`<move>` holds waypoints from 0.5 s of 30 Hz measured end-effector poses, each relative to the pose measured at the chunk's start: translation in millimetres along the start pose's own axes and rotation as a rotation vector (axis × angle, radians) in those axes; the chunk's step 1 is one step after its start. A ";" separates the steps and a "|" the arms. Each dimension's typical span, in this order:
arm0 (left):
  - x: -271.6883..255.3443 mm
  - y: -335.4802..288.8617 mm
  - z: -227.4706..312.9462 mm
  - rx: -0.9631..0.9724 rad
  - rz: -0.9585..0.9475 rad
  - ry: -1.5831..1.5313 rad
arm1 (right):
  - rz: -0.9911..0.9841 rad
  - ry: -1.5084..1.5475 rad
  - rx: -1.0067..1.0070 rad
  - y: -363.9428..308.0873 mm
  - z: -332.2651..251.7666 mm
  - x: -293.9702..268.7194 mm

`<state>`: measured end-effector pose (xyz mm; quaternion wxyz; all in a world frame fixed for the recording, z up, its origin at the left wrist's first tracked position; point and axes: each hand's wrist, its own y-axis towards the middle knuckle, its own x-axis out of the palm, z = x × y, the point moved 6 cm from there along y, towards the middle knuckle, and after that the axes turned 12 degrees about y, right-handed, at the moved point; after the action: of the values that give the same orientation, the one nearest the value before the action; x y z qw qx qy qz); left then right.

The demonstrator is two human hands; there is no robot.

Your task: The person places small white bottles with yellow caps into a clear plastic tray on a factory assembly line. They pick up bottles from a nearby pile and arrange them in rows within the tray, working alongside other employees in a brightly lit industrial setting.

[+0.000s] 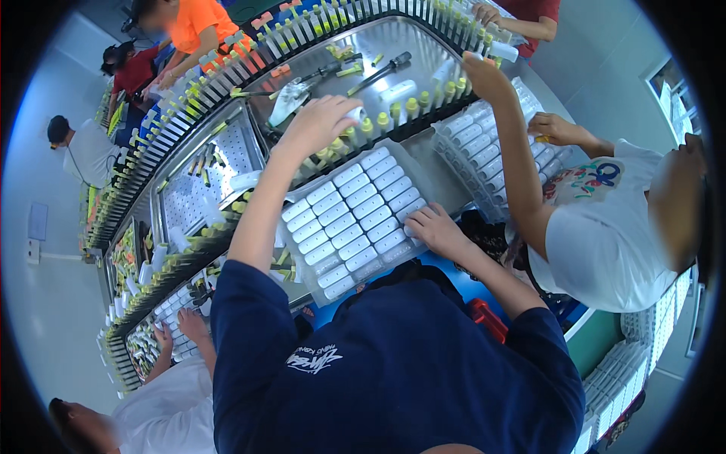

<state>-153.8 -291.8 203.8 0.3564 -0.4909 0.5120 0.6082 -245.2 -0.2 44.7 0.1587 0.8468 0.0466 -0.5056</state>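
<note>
My left hand [318, 125] reaches over a row of yellow-topped pegs, its fingers closed round a white plastic housing [357, 115], mostly hidden by the fingers. In front of my body lies a clear plastic tray [299, 261] filled with rows of white oblong housings [366, 206], each with small dark marks on its face. At the right edge of this tray is my right hand [435, 227], with bent fingers gripping a white housing there. That piece is partly covered by the fingertips.
A curved conveyor with upright pegs [412, 107] circles a metal table [344, 49] holding dark tools [389, 69] and a white glove [289, 102]. At my right a co-worker [605, 219] reaches over another filled tray [473, 140]. Another person [162, 408] works at lower left.
</note>
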 end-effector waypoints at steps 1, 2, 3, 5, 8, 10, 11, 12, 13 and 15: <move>1.4 -6.2 2.9 0.026 0.029 -0.058 | 0.008 -0.002 -0.006 0.0 1.9 3.5; 6.7 -11.1 6.4 0.012 0.032 -0.021 | 0.015 -0.003 -0.014 -0.9 3.8 6.5; 6.0 -19.9 11.0 -0.012 0.037 0.021 | 0.011 -0.012 -0.015 -0.5 5.1 8.7; 5.4 -36.1 18.7 -0.075 0.087 0.125 | 0.000 -0.030 -0.020 -0.5 6.5 14.3; 14.4 -61.4 12.7 -0.365 0.179 0.265 | 0.017 0.019 0.005 5.1 2.9 -1.0; 20.8 -76.0 13.3 -0.520 0.304 0.404 | 0.111 0.189 0.115 11.0 5.0 -16.4; 25.1 -81.5 12.1 -0.607 0.321 0.449 | 0.158 0.274 0.174 14.0 6.5 -23.3; 27.2 -87.6 10.6 -0.697 0.341 0.487 | 0.222 0.442 0.281 18.7 9.5 -32.5; 23.9 -94.3 9.3 -0.736 0.353 0.526 | 0.282 0.616 0.388 26.4 8.9 -38.6; 15.5 -110.6 1.8 -0.780 0.360 0.525 | 0.445 0.918 0.464 40.3 14.4 -38.9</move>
<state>-54.7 -266.6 158.7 -0.1050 -0.6277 0.3954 0.6623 -266.5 -39.7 81.3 0.0344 0.9822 -0.1811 -0.0362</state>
